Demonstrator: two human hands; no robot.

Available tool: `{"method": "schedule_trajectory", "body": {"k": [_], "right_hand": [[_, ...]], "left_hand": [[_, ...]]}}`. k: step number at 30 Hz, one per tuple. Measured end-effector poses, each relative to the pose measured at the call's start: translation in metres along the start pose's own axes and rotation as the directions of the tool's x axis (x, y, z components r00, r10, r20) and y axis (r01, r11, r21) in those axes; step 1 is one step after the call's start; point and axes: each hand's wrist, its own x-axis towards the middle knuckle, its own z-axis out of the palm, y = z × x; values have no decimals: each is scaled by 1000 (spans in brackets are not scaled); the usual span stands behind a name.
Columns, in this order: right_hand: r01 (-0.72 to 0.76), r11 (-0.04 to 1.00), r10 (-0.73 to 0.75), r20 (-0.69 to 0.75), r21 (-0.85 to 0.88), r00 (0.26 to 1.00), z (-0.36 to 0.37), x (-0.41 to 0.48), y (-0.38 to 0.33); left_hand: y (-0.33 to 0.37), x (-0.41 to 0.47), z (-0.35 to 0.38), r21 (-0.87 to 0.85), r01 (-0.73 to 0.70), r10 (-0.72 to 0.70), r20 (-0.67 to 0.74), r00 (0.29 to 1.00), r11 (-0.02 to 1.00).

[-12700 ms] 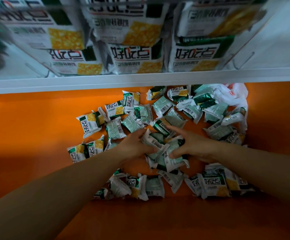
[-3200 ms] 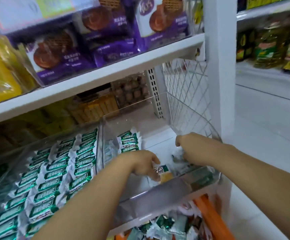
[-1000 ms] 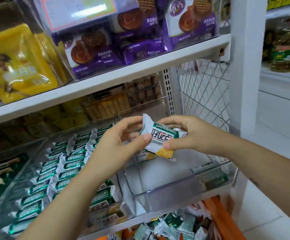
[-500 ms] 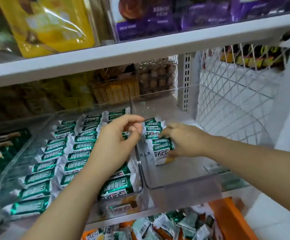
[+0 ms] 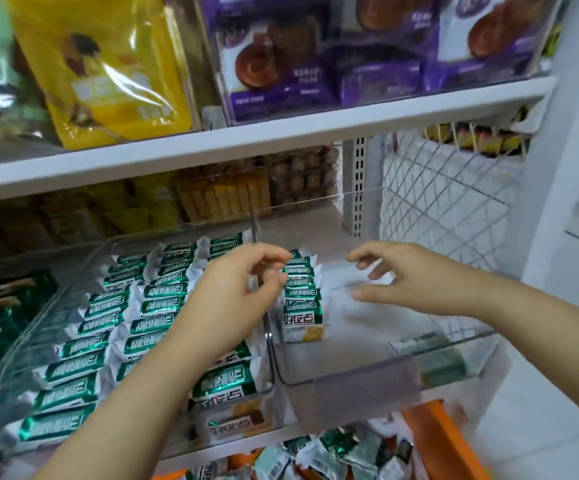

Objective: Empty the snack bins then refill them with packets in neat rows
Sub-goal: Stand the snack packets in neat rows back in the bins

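Two clear plastic bins stand side by side on the middle shelf. The left bin [image 5: 21, 344] is packed with rows of green-and-white snack packets [image 5: 87, 341]. In the right bin [image 5: 357, 375] a single short row of packets [image 5: 302, 306] stands against its left wall, and the bin's remaining floor is bare. My left hand [image 5: 232, 299] hovers over the wall between the bins, fingers loosely curled, holding nothing. Above the right bin's bare floor, my right hand [image 5: 398, 275] is lifted with fingers relaxed and nothing in it.
Loose packets [image 5: 319, 455] lie piled in an orange tray [image 5: 437, 434] below the shelf. The shelf above carries yellow bags [image 5: 104, 71] and purple biscuit packs [image 5: 367, 53]. A white wire mesh panel [image 5: 447, 209] and a white post close off the right side.
My right hand has let go of the packet it set at the front of the row in the right bin and lifted away to the right. My left hand stays raised beside the row.
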Motion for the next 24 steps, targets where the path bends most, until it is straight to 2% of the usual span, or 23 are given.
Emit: {"method": "schedule_trajectory", "body": {"k": [3,5,6,8,11,13,16,18,20,24], "right_hand": [[-29,999,31,-65,37,997,-32,-50,9],[-47,995,48,9,-92,999,-44,-72,18],[-50,985,60,59,-167,996,-45,-80,24],[-25,958,62,121,-285,991,-42,-90,35],[11,946,37,143,-323,989,-37,-99,45],[22,959,20,146,-284,989,-38,-102,48],[33,974,0,148,-222,989,-41,-104,52],[41,975,-9,147,-218,989,-42,-104,55],[31,979,-2,144,-201,990,-42,-105,57],[19,982,7,138,-186,990,-42,-106,55]], "left_hand": [[25,14,10,24,-96,96,36,995,995],[42,26,27,-25,-101,104,145,984,995],[50,32,40,-57,-58,71,248,966,997],[56,47,69,-56,35,-2,497,868,998],[57,61,111,33,0,-25,764,644,999],[58,62,132,80,-20,-55,828,558,997],[59,65,148,157,-8,-132,855,502,988],[58,67,154,177,1,-156,862,483,984],[59,69,158,204,-19,-167,849,501,979],[55,71,163,361,-228,-174,798,576,904]]}}
